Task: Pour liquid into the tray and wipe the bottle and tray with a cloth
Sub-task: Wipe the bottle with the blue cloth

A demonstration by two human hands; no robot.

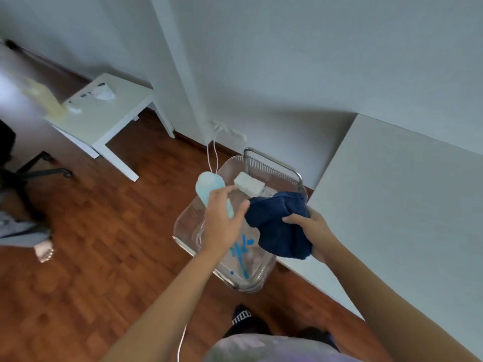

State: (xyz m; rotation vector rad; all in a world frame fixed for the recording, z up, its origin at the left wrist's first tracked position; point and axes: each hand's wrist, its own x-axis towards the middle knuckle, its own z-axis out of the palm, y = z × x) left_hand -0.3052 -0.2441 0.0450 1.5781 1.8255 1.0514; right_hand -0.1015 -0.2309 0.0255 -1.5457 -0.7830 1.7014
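My left hand [223,220] grips a pale blue plastic bottle [210,188], held tilted above a clear plastic tray [188,218]. Streaks of bright blue liquid [241,253] lie on the tray's bottom. A bunched dark blue cloth [278,226] is in my right hand [311,228], which holds it over the tray's right side. The cloth's edge lies close to my left fingertips and the bottle's lower end; I cannot tell whether cloth and bottle touch.
The tray rests in a metal wire cart [274,165] that also holds a white box [248,185]. A white tabletop [405,192] lies to the right, a small white side table [104,111] far left. Another person's bare foot [44,250] is on the wooden floor.
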